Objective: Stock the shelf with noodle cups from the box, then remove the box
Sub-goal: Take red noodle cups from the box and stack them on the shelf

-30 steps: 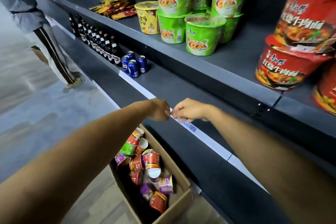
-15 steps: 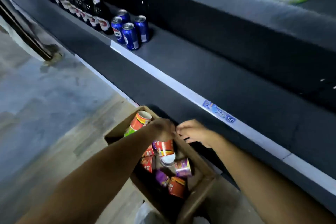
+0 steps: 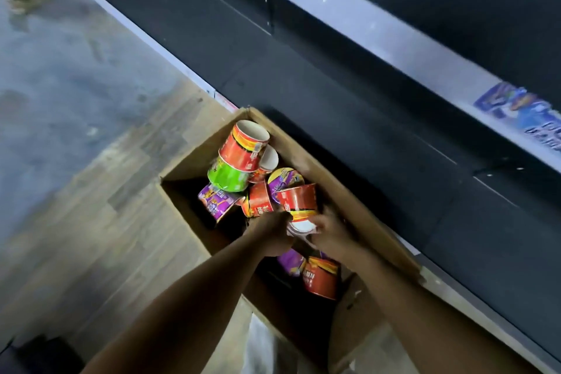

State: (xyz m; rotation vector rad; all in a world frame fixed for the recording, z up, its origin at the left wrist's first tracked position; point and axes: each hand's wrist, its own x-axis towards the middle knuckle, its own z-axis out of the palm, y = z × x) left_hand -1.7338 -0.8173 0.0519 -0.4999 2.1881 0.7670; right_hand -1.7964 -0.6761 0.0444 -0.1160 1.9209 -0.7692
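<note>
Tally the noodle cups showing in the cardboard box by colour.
Red paper noodle cups: 5
Purple paper noodle cups: 3
Green paper noodle cup: 1
Total: 9 visible; others may lie hidden beneath.

Dim light, glossy grey floor (image 3: 60, 70), wood-look planks (image 3: 106, 237), dark shelving (image 3: 334, 85) with white edge strip (image 3: 394, 48)

ok quick count: one box (image 3: 195, 161), roughly nine noodle cups showing in it, so five red cups (image 3: 243, 147), three purple cups (image 3: 216, 200), one green cup (image 3: 227, 175).
</note>
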